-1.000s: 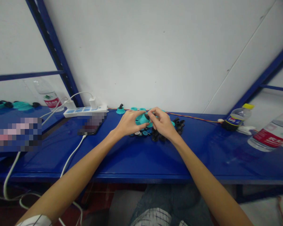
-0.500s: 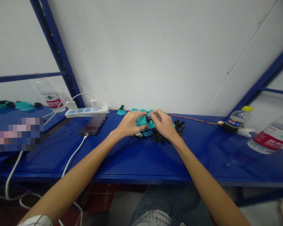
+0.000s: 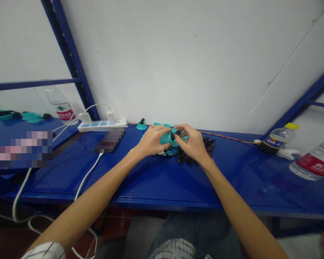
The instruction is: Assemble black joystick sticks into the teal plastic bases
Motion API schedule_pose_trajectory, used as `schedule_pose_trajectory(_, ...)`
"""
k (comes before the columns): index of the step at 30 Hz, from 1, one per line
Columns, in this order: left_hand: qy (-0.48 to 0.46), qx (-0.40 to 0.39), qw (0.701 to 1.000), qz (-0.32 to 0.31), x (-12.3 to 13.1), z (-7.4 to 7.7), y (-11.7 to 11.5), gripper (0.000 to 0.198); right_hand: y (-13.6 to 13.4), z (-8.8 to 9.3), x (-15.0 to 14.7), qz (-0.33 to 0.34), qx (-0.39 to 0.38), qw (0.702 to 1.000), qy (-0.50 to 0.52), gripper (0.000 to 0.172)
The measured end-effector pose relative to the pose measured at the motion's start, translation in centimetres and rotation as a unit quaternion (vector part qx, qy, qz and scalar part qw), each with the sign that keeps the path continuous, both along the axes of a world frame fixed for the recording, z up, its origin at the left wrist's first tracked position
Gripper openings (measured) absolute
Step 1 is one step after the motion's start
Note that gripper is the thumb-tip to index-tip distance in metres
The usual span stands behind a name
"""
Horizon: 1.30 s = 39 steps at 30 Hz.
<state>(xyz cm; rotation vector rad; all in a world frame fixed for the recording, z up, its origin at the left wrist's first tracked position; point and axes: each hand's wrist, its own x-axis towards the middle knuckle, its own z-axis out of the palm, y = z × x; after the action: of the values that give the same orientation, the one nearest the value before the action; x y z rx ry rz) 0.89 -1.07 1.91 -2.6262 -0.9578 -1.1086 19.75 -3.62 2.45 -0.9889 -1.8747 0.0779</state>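
Well, at the left of your desk lie a power strip and a phone; farther right, a spare cup stands near the wall, something black poking from its top. Next comes your left hand, then the teal cup between your hands; you can't tell whether it touches the things under it. It looks light, slightly springy and perhaps slick, unlikely to break; take it around the body, without squashing. The black piece at its right end seems light and stiffer, best taken by its sides. Your left grip curves around the cup, thumb and fingers parted by its body. Your right hand has its grip nearly together, thumb and fingertips pinching the black piece. Just beside it lies a black heap; well apart, farther right, is a soda bottle.
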Motion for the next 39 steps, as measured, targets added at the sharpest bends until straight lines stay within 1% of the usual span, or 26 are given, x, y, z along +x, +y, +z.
schedule_pose_trajectory(4, 0.001, -0.021, 1.0, 0.009, 0.0, 0.05, -0.1, 0.039, -0.41, 0.07, -0.31, 0.011, 0.057, 0.997, -0.05, 0.017)
schedule_pose_trajectory(7, -0.002, -0.023, 1.0, 0.01, -0.02, 0.1, -0.19, 0.039, -0.61, 0.19, -0.34, 0.026, 0.069, 0.996, -0.051, 0.018)
schedule_pose_trajectory(11, -0.001, -0.018, 1.0, 0.008, -0.11, 0.09, -0.15, 0.039, -0.68, 0.39, -0.23, 0.04, 0.05, 0.997, -0.039, 0.017)
schedule_pose_trajectory(14, -0.011, -0.007, 1.0, 0.007, -0.17, 0.06, -0.06, 0.043, -0.67, 0.5, -0.23, 0.027, 0.041, 0.999, -0.021, 0.009)
schedule_pose_trajectory(15, -0.014, -0.002, 1.0, 0.006, -0.18, 0.05, -0.05, 0.044, -0.64, 0.5, -0.23, 0.013, 0.038, 0.999, -0.013, 0.009)
schedule_pose_trajectory(18, -0.019, 0.009, 1.0, 0.003, -0.18, 0.01, -0.08, 0.045, -0.46, 0.44, -0.11, -0.038, 0.013, 0.999, -0.002, 0.02)
schedule_pose_trajectory(20, -0.016, 0.014, 1.0, 0.001, -0.16, -0.03, -0.14, 0.043, -0.32, 0.37, 0.04, -0.047, -0.019, 0.999, -0.014, 0.023)
schedule_pose_trajectory(22, -0.011, 0.018, 1.0, -0.001, -0.16, -0.08, -0.17, 0.042, -0.24, 0.28, 0.15, -0.038, -0.039, 0.998, -0.028, 0.021)
schedule_pose_trajectory(25, -0.008, 0.018, 1.0, 0.002, -0.25, -0.09, -0.12, 0.042, -0.22, 0.18, 0.16, -0.024, -0.037, 0.998, -0.037, 0.017)
schedule_pose_trajectory(28, -0.009, 0.02, 1.0, 0.009, -0.47, 0.02, 0.02, 0.043, -0.24, 0.11, 0.06, -0.013, -0.037, 0.999, -0.035, 0.018)
schedule_pose_trajectory(34, -0.007, 0.024, 1.0, 0.016, -0.83, 0.21, 0.1, 0.044, -0.01, 0.12, 0.22, 0.02, -0.041, 0.999, -0.007, 0.016)
schedule_pose_trajectory(39, -0.016, 0.014, 1.0, 0.013, -0.83, -0.19, 0.26, 0.044, 0.03, 0.18, 0.46, 0.03, -0.047, 0.998, 0.021, 0.015)
